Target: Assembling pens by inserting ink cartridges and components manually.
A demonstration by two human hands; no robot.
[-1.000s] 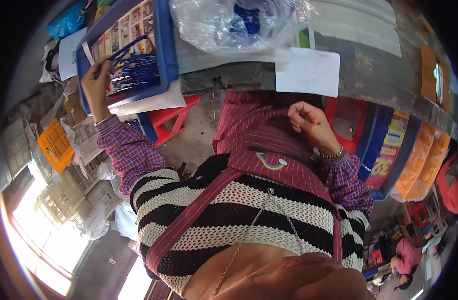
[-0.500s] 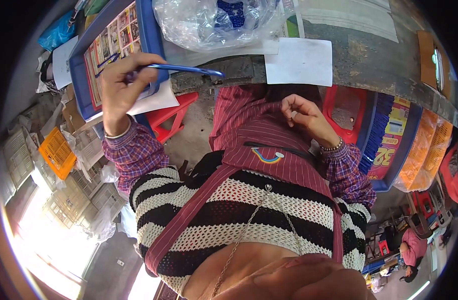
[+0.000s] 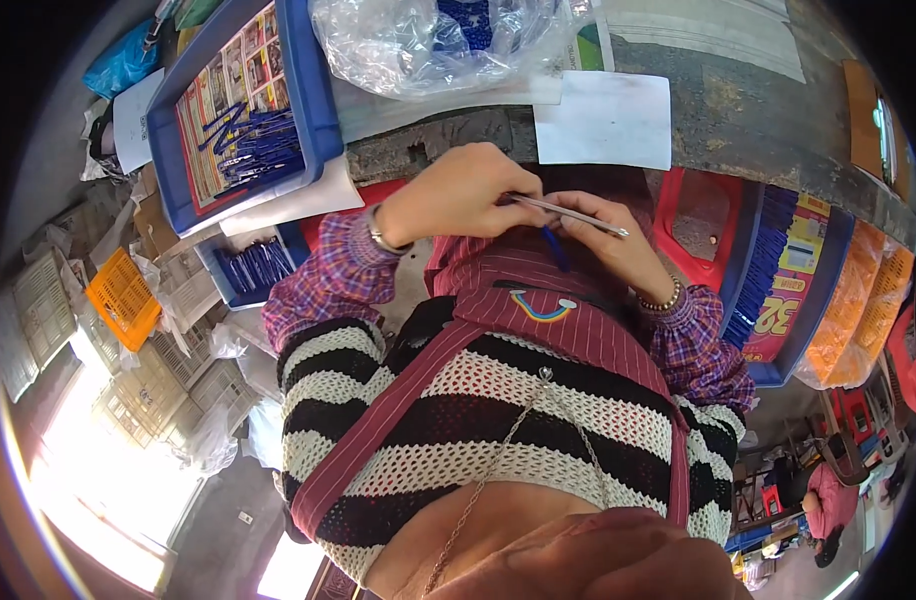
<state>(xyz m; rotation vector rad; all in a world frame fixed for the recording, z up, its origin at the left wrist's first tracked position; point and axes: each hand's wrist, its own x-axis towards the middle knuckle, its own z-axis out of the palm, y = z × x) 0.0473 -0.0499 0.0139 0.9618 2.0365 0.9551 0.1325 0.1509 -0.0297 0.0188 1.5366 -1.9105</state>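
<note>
Over my striped apron (image 3: 603, 335), my right hand (image 3: 618, 240) and left hand (image 3: 468, 190) pinch a slim shiny strip (image 3: 596, 220) (a blue bit (image 3: 555, 249) hangs below; joined or not, I can't tell). I'd judge this two-handed handling, calling next for steady fingertips. Beyond, a blue tray (image 3: 324, 115) holds slim blue pieces (image 3: 263, 145).

A rectangular white paper sheet (image 3: 603, 122) lay at the near edge of my worn grey table (image 3: 718, 125); to my left I saw a slotted orange plastic basket (image 3: 123, 293) and a bright blue plastic bag (image 3: 126, 68).
</note>
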